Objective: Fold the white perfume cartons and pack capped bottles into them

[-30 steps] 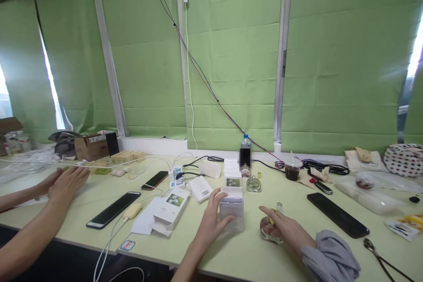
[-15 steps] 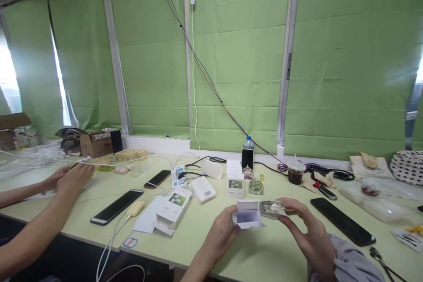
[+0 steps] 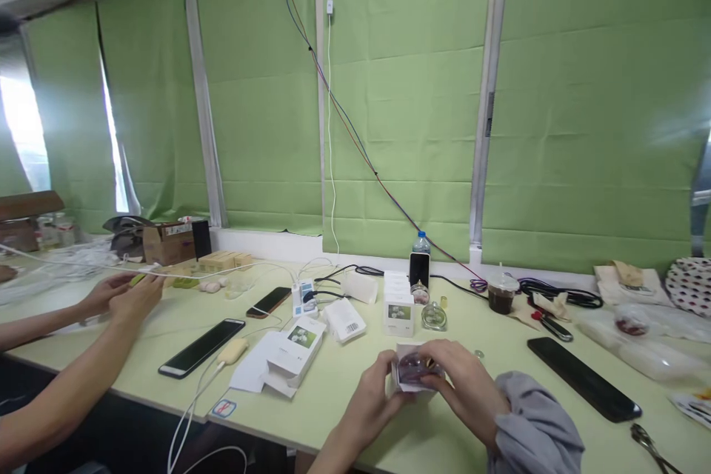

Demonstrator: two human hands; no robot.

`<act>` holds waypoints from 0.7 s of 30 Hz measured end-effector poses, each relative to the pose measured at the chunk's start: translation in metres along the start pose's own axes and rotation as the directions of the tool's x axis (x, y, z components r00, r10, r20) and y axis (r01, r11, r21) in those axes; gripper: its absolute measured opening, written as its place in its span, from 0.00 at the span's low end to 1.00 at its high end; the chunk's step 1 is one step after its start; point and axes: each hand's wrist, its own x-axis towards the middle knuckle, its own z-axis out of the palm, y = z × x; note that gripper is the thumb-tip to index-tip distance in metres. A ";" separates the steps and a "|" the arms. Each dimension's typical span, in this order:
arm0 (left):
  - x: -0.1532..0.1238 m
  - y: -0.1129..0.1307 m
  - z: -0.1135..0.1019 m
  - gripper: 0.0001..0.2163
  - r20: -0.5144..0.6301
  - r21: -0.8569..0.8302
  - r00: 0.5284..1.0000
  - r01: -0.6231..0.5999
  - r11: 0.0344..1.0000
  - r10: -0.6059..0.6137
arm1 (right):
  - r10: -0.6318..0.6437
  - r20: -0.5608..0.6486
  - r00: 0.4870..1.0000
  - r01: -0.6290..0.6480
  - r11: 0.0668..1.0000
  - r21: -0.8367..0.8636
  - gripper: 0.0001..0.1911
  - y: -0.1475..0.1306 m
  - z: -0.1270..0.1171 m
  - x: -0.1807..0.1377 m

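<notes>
My left hand [image 3: 371, 398] grips a small white box [image 3: 406, 349] by its left side, with the open end facing me. A round, flat glass bottle [image 3: 412, 369] sits in the mouth of the box, partly inside. The fingers of my right hand [image 3: 465, 384] are closed on the bottle's right end, and they hide part of it. Just behind my hands stand several white cartons [image 3: 398, 318] in a row, printed with a green and white picture. Beside them is a similar glass bottle [image 3: 434, 317].
A co-worker's hands [image 3: 130, 296] handle something small and green at the left. Phones [image 3: 203, 347], opened white cartons [image 3: 297, 355], a power strip [image 3: 304, 298] and white cables lie left of me. A drink cup [image 3: 501, 295], a black phone [image 3: 583, 379] and plastic packaging [image 3: 638, 344] are right.
My right hand has moved left, bringing the glass bottle from beside the box into its opening. A small round piece now shows on the table behind my right hand.
</notes>
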 end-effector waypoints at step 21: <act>0.006 0.000 0.006 0.21 -0.043 -0.095 0.999 -0.011 0.995 0.006 | 0.011 0.160 0.987 0.000 0.998 -0.066 0.13 0.015 -0.007 0.035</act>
